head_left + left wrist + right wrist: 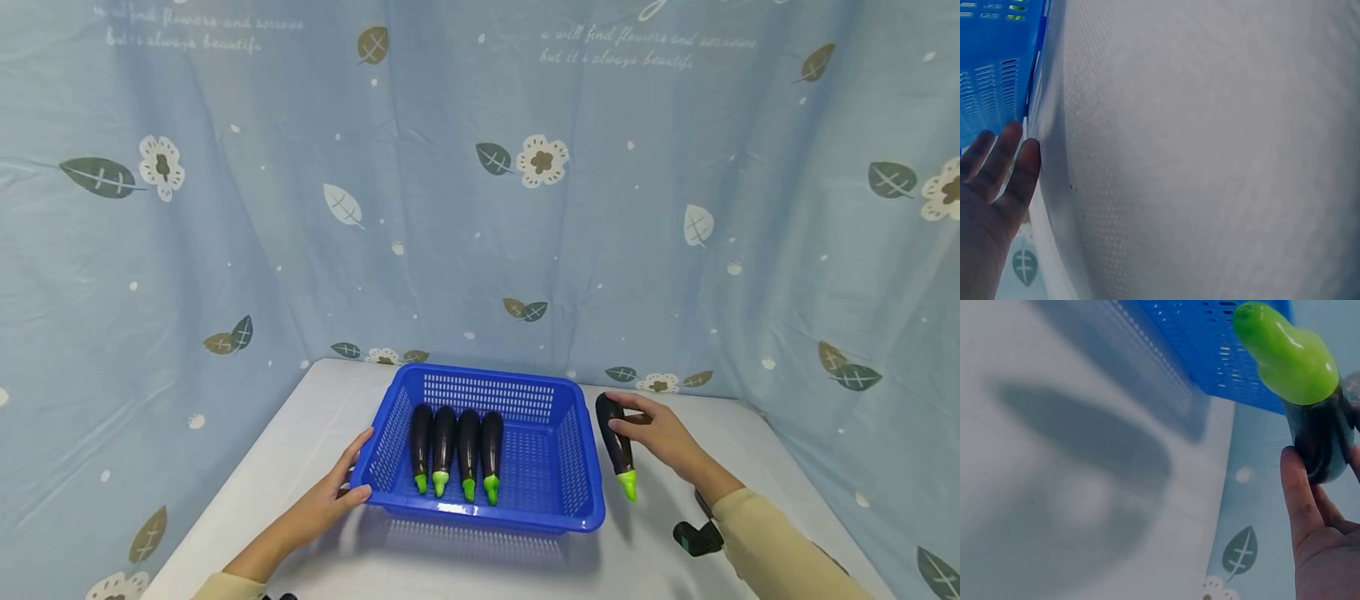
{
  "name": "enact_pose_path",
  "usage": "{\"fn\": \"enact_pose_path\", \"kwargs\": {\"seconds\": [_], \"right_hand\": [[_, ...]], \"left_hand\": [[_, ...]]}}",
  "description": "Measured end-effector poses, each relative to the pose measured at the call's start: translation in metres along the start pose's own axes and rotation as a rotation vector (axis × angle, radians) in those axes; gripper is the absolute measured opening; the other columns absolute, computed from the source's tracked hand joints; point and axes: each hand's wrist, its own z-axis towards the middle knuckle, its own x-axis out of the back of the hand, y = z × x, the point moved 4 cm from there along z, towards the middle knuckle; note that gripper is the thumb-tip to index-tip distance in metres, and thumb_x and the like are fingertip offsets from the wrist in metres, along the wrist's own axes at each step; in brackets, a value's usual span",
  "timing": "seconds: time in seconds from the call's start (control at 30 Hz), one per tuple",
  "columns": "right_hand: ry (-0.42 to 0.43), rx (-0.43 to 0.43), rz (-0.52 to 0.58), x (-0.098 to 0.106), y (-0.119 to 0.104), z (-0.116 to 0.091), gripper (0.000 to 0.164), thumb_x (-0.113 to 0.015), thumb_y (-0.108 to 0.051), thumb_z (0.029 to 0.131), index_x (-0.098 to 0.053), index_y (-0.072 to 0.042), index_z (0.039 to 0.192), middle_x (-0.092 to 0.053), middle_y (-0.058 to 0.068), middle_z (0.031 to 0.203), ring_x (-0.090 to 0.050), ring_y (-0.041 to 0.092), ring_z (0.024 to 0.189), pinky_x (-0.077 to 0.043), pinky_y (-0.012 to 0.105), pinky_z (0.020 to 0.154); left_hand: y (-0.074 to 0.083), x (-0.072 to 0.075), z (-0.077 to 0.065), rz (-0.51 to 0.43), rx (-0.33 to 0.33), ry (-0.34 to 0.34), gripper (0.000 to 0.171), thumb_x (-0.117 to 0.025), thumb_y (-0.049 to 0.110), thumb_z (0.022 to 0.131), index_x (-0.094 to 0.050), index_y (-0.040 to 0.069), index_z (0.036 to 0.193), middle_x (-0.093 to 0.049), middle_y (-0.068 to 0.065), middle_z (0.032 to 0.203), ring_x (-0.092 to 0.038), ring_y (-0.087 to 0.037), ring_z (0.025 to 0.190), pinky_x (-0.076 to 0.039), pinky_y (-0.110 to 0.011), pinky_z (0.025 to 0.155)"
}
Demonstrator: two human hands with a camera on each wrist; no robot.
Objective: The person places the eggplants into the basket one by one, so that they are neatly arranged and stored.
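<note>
My right hand (663,433) pinches a dark purple eggplant (618,446) with a bright green stem end, just right of the basket. In the right wrist view the green end (1297,365) points toward the camera, and the eggplant's shadow falls on the white surface. A blue plastic basket (487,515) with slotted walls stands in the middle. Inside it, several eggplants (444,437) lie side by side in the left half, green ends toward me. Straight, spread fingers of my left hand (322,504) rest against the basket's left side, also visible in the left wrist view (997,187).
A white-covered table (300,450) carries the basket. Blue cloth (450,267) printed with leaves and flowers hangs behind and along both sides. A black device (697,538) shows by my right sleeve.
</note>
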Motion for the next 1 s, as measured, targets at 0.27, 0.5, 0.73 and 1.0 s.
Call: {"fn": "enact_pose_path", "kwargs": {"seconds": [0.27,0.5,0.73,1.0], "right_hand": [[0.0,-0.005,-0.023,-0.001,-0.009,0.006,0.063,-0.07,-0.035,0.097,-0.048,-0.012,0.152,-0.048,0.023,0.15,-0.055,0.043,0.129,-0.048,0.057,0.1],[-0.016,0.033,-0.007,-0.007,-0.016,0.013,0.063,-0.069,-0.036,0.097,-0.049,-0.011,0.151,-0.047,0.023,0.151,-0.054,0.044,0.13,-0.047,0.056,0.1],[-0.033,0.068,0.019,-0.017,-0.03,0.02,0.061,-0.069,-0.033,0.098,-0.049,-0.01,0.151,-0.046,0.024,0.151,-0.053,0.044,0.13,-0.047,0.058,0.1],[-0.063,0.077,0.052,-0.032,-0.037,0.025,0.059,-0.07,-0.031,0.098,-0.051,-0.011,0.15,-0.049,0.022,0.148,-0.055,0.042,0.129,-0.049,0.054,0.099]], "left_hand": [[0.001,0.0,0.0,-0.001,-0.001,0.003,0.081,-0.058,0.014,0.101,-0.009,0.021,0.164,-0.029,-0.04,0.152,-0.054,-0.042,0.123,-0.051,-0.03,0.092],[0.002,0.0,0.0,0.001,0.003,0.002,0.081,-0.058,0.014,0.101,-0.009,0.021,0.164,-0.028,-0.04,0.153,-0.054,-0.041,0.123,-0.051,-0.031,0.092],[0.005,0.001,-0.001,0.008,-0.008,0.001,0.08,-0.058,0.015,0.101,-0.008,0.021,0.164,-0.03,-0.04,0.152,-0.054,-0.041,0.124,-0.051,-0.031,0.091],[0.009,0.001,-0.001,0.009,-0.004,-0.007,0.08,-0.057,0.015,0.101,-0.008,0.02,0.164,-0.029,-0.039,0.153,-0.053,-0.043,0.125,-0.051,-0.03,0.092]]}}
